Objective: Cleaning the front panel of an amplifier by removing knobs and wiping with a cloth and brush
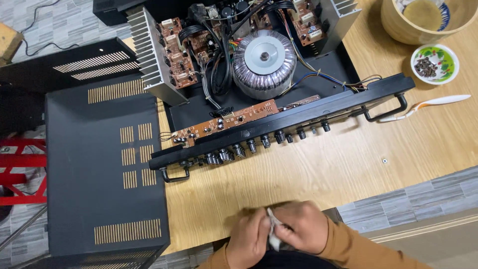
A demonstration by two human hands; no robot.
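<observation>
My left hand [247, 238] and my right hand [301, 226] meet at the near edge of the wooden table [323, 169]. Both pinch a small crumpled white cloth or tissue [273, 230] between them. Beyond my hands lies an opened black amplifier [279, 84] with its cover off. Its front panel [279, 127] carries a row of knob shafts and two handles. Inside sit a round toroidal transformer [264, 62], brown circuit boards [224, 122] and finned heat sinks [149, 52].
The removed black vented cover [99, 164] lies at the left, overhanging the table. A small bowl of dark bits [434, 63], a wooden bowl [423, 20] and a white-and-orange toothbrush [433, 103] rest at the right. A red stool [22, 169] stands at the far left.
</observation>
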